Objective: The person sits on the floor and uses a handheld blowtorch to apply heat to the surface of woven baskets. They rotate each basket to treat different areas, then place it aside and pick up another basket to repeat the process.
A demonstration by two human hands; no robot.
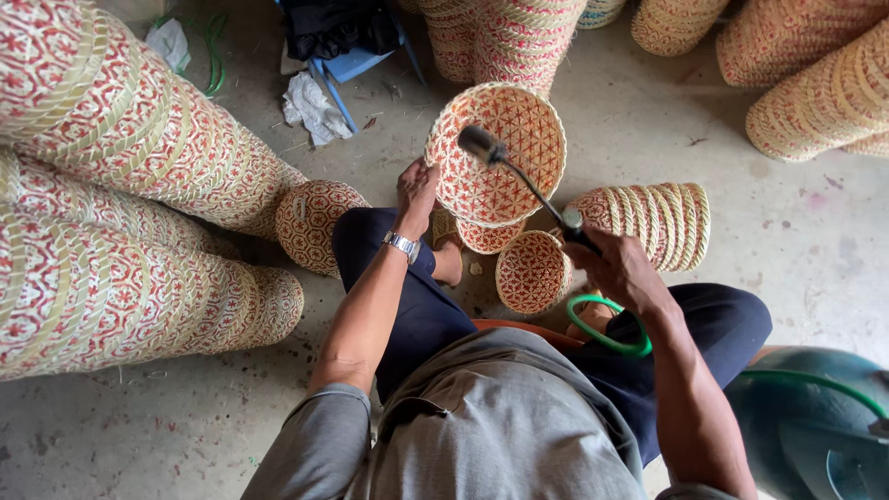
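Observation:
My left hand [416, 193] grips the rim of a red-and-cream woven basket [505, 162], holding it tilted with its open mouth facing up towards me. My right hand [613, 264] is closed around the handle of a gas torch [528, 185]; its thin metal tube runs up to a dark nozzle that points into the basket. A green hose [607, 338] loops from the torch handle past my right knee. Two smaller woven baskets [531, 271] lie on the floor between my knees, just under the held one.
Long stacks of nested woven baskets [120, 204] lie to my left, a short stack [657, 218] to my right, more stacks [815, 83] at the back. A teal gas cylinder [815, 426] stands at right. A blue stool [352, 65] with dark cloth stands on the concrete floor [648, 120].

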